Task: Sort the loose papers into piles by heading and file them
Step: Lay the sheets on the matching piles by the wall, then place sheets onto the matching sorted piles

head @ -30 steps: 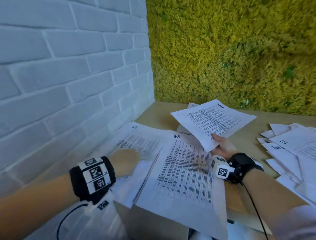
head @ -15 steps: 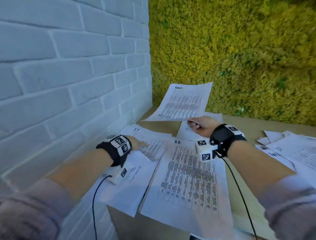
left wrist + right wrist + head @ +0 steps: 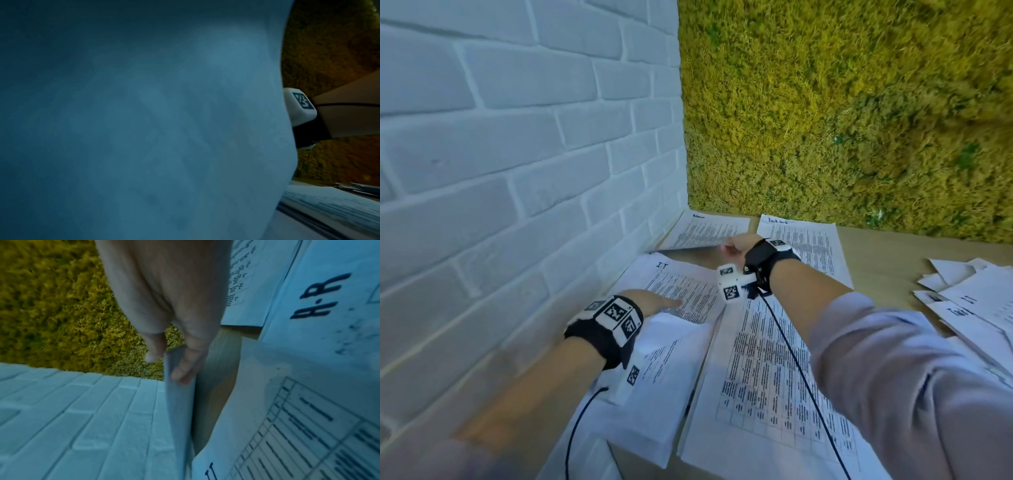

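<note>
My right hand [image 3: 732, 247] pinches the near edge of a printed sheet headed "Admin" [image 3: 705, 229], held low over the far left corner of the table; the right wrist view shows thumb and fingers [image 3: 186, 368] on that sheet's edge [image 3: 176, 402]. My left hand [image 3: 657, 302] lies flat with straight fingers on the "IT" sheet [image 3: 681, 284]. An "H.R" sheet [image 3: 774, 370] lies in front of me, also seen as the H.R sheet [image 3: 320, 301]. A "Task list" sheet [image 3: 808, 246] lies at the back. Paper [image 3: 144, 121] fills the left wrist view.
A white brick wall [image 3: 500, 154] runs along the left and a moss wall [image 3: 842, 113] stands behind the wooden table [image 3: 876, 257]. A heap of loose papers [image 3: 976, 301] lies at the right. More sheets [image 3: 654, 404] overhang the near table edge.
My right hand has carried the Admin sheet from mid-air down and to the far left corner, near the table. My left hand has stayed on the IT sheet, fingers now stretched flat.
</note>
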`<state>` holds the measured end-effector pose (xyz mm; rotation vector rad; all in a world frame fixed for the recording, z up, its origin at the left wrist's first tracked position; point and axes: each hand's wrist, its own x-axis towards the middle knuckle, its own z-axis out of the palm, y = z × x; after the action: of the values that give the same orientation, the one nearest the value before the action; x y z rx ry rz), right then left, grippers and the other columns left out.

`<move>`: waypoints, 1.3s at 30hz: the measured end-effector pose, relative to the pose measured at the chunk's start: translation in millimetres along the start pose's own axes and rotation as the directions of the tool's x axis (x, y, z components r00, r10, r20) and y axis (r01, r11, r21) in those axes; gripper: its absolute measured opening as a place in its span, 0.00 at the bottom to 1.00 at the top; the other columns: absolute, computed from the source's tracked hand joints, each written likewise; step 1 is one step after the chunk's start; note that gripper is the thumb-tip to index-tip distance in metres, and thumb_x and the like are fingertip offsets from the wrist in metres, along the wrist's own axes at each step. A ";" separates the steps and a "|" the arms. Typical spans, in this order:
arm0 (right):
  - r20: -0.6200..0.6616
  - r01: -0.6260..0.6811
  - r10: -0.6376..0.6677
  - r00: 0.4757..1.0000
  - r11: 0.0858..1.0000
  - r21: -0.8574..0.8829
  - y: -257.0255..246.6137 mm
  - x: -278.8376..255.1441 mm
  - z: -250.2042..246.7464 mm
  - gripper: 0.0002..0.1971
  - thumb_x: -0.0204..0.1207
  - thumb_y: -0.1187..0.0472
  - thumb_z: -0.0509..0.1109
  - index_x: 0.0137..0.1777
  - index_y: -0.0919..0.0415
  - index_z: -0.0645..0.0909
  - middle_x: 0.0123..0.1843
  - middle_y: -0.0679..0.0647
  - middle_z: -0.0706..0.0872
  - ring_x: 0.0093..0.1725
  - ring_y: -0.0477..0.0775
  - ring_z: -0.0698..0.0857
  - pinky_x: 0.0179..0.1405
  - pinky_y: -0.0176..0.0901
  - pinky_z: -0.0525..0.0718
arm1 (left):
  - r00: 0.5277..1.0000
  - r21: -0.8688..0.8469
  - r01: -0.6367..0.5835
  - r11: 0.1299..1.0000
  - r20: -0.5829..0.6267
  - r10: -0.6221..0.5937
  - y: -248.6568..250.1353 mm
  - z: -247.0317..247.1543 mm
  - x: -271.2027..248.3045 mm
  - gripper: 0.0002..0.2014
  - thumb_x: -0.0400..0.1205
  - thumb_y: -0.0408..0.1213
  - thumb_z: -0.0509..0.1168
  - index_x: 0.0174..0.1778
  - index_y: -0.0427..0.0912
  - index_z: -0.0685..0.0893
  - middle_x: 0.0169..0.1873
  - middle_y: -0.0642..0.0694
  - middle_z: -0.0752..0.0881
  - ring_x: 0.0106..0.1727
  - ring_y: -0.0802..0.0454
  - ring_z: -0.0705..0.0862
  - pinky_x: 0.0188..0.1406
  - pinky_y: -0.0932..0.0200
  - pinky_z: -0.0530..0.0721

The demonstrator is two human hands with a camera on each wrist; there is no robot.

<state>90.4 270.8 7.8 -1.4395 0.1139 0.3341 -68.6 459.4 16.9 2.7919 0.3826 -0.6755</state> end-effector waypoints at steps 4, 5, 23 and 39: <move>0.081 0.035 -0.029 0.996 0.996 -0.081 -14.4 -26.8 13.1 0.26 0.85 0.56 0.65 0.78 0.68 0.68 0.74 0.61 0.76 0.50 0.53 0.84 0.41 0.38 0.88 | 1.000 -0.005 -0.007 1.000 -0.018 0.006 1.0 0.5 -6.1 0.42 0.78 0.70 0.53 0.81 0.43 0.65 0.80 0.41 0.67 0.77 0.44 0.70 0.72 0.56 0.67; 0.065 0.033 -0.015 0.998 0.957 -0.289 -15.9 -34.5 13.0 0.27 0.84 0.52 0.65 0.78 0.68 0.69 0.75 0.61 0.76 0.57 0.57 0.84 0.49 0.42 0.88 | 1.000 -0.006 -0.017 1.000 -0.017 0.017 2.1 0.0 -10.5 0.42 0.79 0.69 0.53 0.82 0.43 0.64 0.80 0.40 0.66 0.77 0.44 0.70 0.72 0.55 0.67; 0.531 0.492 0.300 0.792 0.200 -0.847 49.6 -172.6 44.6 0.36 0.76 0.45 0.74 0.80 0.59 0.68 0.78 0.59 0.73 0.73 0.60 0.76 0.72 0.53 0.74 | 0.938 0.275 -0.258 0.926 0.303 0.171 63.0 -33.6 -125.6 0.17 0.82 0.49 0.66 0.59 0.40 0.81 0.54 0.45 0.87 0.53 0.47 0.89 0.58 0.49 0.84; -0.531 -0.531 -0.051 0.846 0.019 -0.847 11.3 -281.2 -396.8 0.36 0.77 0.43 0.71 0.80 0.60 0.67 0.79 0.60 0.71 0.77 0.63 0.71 0.74 0.55 0.73 | 0.641 -0.375 -0.693 0.615 0.070 0.765 358.3 104.5 -126.4 0.09 0.86 0.32 0.58 0.58 0.36 0.81 0.54 0.40 0.83 0.56 0.48 0.84 0.40 0.65 0.86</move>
<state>-130.8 -162.3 21.2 -3.0095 0.6386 0.3980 -110.1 68.8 48.3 2.2093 -0.6437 -0.6238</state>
